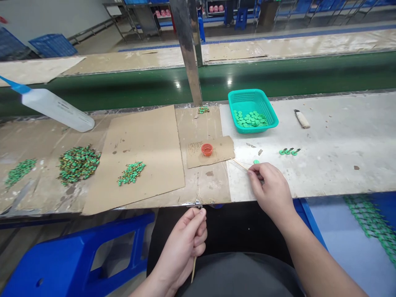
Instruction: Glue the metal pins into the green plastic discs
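1. While your right hand (270,189) rests over the front of the white bench top (337,165), its thumb and fingers pinch tightly on a thin wooden stick (239,164), whose far end points left toward the cardboard.
2. Your left hand (182,247) is curled shut around a second wooden stick (194,268), just below the bench's front edge. The stick pokes out beneath your fist and points down over your dark clothing.
3. A small green disc (256,161) lies just beside your right fingers, and three green pieces (289,151) sit farther right.
4. Near the first stick's far end, an orange dish (207,149) stands on a cardboard scrap (222,152).
5. Behind that, a teal plastic basket (269,117) holds a layer of green discs (250,119).
6. To your left, heaps of green and brown pieces (78,164) lie on the cardboard sheets (154,144), near a white squeeze bottle (55,108) with a blue nozzle.
7. A green conveyor belt (247,78) runs beyond the bench, and a blue plastic stool (74,255) stands below it on your left.
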`<state>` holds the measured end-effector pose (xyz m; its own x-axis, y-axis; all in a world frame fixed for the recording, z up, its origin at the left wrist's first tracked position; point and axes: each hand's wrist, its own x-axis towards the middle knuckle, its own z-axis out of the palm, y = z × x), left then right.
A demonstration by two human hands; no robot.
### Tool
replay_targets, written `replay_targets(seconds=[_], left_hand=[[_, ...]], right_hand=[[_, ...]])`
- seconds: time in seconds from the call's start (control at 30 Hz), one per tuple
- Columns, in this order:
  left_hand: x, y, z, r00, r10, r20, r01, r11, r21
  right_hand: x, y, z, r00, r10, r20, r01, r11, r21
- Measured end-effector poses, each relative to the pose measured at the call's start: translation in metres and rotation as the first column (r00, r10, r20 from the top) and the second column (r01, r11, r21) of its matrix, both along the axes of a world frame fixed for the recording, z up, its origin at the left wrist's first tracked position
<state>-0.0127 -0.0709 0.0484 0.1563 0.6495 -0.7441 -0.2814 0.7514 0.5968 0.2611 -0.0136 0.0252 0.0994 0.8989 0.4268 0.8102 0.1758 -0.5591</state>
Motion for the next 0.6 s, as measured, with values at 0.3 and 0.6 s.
replay_targets(seconds=[0.3,0.6], left_hand=[[-0.003,0.006,0.003,1.0,0.002,0.004,-0.002,1.0,-0.031],[-0.017,0.0,0.011,1.0,-0.02,-0.022,0.02,1.0,-0.002]], right_hand=[[0.0,-0.001,0.0,1.0,0.001,0.017,-0.001,1.0,0.002],[0.002,-0.002,-0.001,0.999,0.006,0.037,-0.006,1.0,0.016]])
